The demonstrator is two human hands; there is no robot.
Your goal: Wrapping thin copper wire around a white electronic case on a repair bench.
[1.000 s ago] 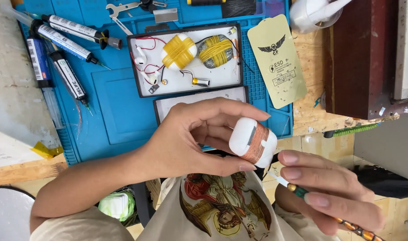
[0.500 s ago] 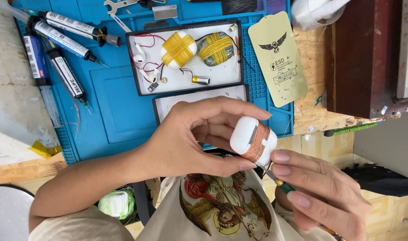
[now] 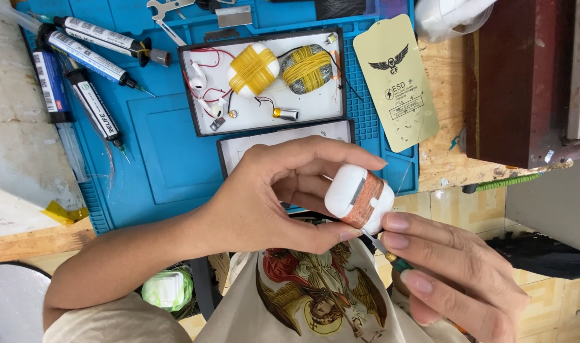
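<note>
My left hand (image 3: 274, 197) grips a small white earbud case (image 3: 358, 199) wrapped with a band of orange-brown rubber bands. It holds the case between thumb and fingers, above my lap. My right hand (image 3: 458, 273) holds a thin tool (image 3: 385, 249) with a metal tip and a green-and-orange handle. The tip touches the lower edge of the case. Most of the tool's handle is hidden under my fingers.
A blue work mat (image 3: 163, 146) carries a white tray (image 3: 315, 108) holding two cases bound in yellow bands, earbuds and red wires. Several glue tubes (image 3: 90, 60) lie at the left. A yellow card (image 3: 398, 82) lies at the mat's right. A dark red box (image 3: 518, 82) stands far right.
My right hand has shifted up and closer to the case, bringing the tool's tip against its lower edge. My left hand keeps the case nearly still.
</note>
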